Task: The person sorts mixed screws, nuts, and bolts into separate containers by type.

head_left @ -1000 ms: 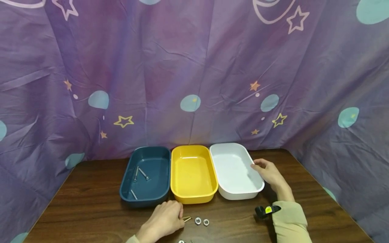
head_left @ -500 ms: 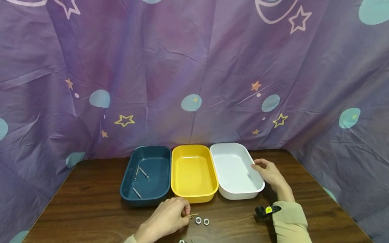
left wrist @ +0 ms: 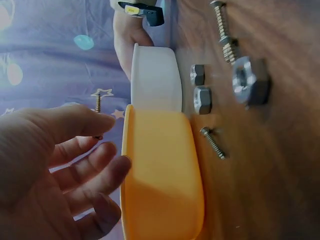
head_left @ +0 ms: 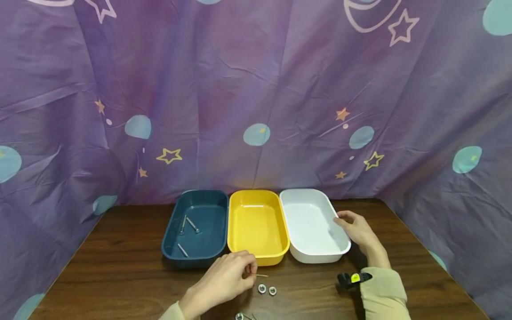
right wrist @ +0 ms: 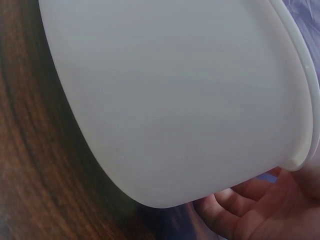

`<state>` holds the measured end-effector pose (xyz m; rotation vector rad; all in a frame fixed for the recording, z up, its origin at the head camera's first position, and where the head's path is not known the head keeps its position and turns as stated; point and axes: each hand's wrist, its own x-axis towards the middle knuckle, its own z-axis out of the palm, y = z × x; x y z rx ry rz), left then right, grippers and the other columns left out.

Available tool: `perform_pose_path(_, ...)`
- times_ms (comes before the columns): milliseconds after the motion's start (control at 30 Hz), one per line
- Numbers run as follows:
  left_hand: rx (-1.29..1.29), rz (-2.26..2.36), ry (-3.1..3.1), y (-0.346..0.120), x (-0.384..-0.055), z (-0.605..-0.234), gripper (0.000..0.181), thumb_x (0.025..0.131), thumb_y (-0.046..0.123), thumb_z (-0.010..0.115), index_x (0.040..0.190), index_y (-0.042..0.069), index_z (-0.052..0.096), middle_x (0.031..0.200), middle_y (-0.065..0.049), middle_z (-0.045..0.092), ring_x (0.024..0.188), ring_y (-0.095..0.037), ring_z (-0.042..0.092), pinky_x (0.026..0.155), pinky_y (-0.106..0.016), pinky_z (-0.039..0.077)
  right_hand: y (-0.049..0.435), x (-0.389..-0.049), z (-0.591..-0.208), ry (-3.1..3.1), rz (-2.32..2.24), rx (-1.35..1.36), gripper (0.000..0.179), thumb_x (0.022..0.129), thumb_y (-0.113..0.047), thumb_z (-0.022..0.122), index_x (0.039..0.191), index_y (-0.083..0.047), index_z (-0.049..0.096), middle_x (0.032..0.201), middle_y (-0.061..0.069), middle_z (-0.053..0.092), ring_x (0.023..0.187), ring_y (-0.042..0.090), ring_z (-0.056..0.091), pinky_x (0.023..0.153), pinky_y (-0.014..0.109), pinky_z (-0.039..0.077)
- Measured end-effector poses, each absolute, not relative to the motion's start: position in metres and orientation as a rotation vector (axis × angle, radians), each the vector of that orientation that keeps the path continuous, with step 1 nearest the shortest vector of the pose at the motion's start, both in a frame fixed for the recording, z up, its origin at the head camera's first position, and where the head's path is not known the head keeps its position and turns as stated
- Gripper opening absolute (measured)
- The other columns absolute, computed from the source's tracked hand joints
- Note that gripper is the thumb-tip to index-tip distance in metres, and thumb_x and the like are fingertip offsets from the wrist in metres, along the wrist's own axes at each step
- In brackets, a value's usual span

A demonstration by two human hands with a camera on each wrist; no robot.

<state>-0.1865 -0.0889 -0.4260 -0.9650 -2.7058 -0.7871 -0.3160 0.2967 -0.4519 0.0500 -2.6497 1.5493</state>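
Note:
My left hand pinches a thin brass-coloured screw between thumb and fingertips, its threaded end sticking out past the thumb in the left wrist view. In the head view the hand is above the table in front of the yellow tray. My right hand holds the right rim of the white tray, thumb over the edge and fingers along the outer wall. Below the left hand, another small screw lies on the wood beside two hex nuts, a nearer nut and a farther nut.
A dark blue tray with several silver bolts stands left of the yellow one. Nearer the front table edge lie a larger nut and a long bolt. A purple patterned cloth hangs behind the trays.
My left hand has risen off the tabletop and shifted right and slightly forward with the screw in its fingertips. The right hand keeps its hold on the white tray.

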Motion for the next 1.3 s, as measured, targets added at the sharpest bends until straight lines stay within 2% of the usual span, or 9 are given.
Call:
perform_pose_path(233, -0.980, -0.816, -2.673, -0.084, -0.201, -0.412, 0.014, 0.081, 0.015, 0.073, 0.080, 0.022, 0.061, 0.077, 0.013, 0.054, 0.070, -0.004, 0.054, 0.063, -0.020, 0.043, 0.297, -0.316, -0.451, -2.651, 1.538, 0.056, 0.039, 0.097, -0.021, 0.060, 0.121, 0.009, 0.055, 0.101, 0.016, 0.062, 0.080, 0.013, 0.058, 0.067, 0.027, 0.050)
perform_pose_path(467, -1.031, -0.799, -2.709, -0.075, -0.218, -0.401, 0.017, 0.081, 0.015, 0.073, 0.078, 0.023, 0.058, 0.076, 0.011, 0.054, 0.068, -0.002, 0.049, 0.062, -0.019, 0.042, 0.305, -0.306, -0.453, -2.666, 1.521, 0.007, 0.041, 0.098, -0.020, 0.060, 0.124, 0.010, 0.053, 0.103, 0.019, 0.061, 0.081, 0.016, 0.058, 0.067, 0.028, 0.050)
perform_pose_path(900, -1.175, -0.605, -2.822, -0.078, -0.284, -0.380, 0.016, 0.087, 0.010, 0.068, 0.079, 0.018, 0.057, 0.071, 0.008, 0.051, 0.067, -0.008, 0.050, 0.063, -0.023, 0.042, 0.300, -0.311, -0.453, -2.657, 1.526, 0.033, 0.041, 0.098, -0.022, 0.060, 0.124, 0.010, 0.054, 0.102, 0.017, 0.062, 0.080, 0.014, 0.058, 0.067, 0.027, 0.050)
perform_pose_path(1100, -1.182, -0.578, -2.875, -0.073, -0.305, -0.369, 0.016, 0.091, 0.009, 0.067, 0.080, 0.016, 0.058, 0.072, 0.005, 0.052, 0.069, -0.011, 0.049, 0.065, -0.026, 0.042, 0.297, -0.314, -0.452, -2.667, 1.528, 0.021, 0.043, 0.098, -0.024, 0.060, 0.125, 0.009, 0.054, 0.107, 0.019, 0.061, 0.083, 0.015, 0.058, 0.068, 0.028, 0.050)
perform_pose_path(1300, -1.179, -0.568, -2.885, -0.067, -0.323, -0.370, 0.012, 0.090, 0.009, 0.070, 0.083, 0.014, 0.062, 0.075, 0.004, 0.054, 0.071, -0.013, 0.050, 0.066, -0.026, 0.043, 0.295, -0.316, -0.452, -2.665, 1.533, 0.030, 0.042, 0.098, -0.022, 0.060, 0.124, 0.010, 0.054, 0.108, 0.020, 0.061, 0.082, 0.015, 0.058, 0.068, 0.027, 0.050)
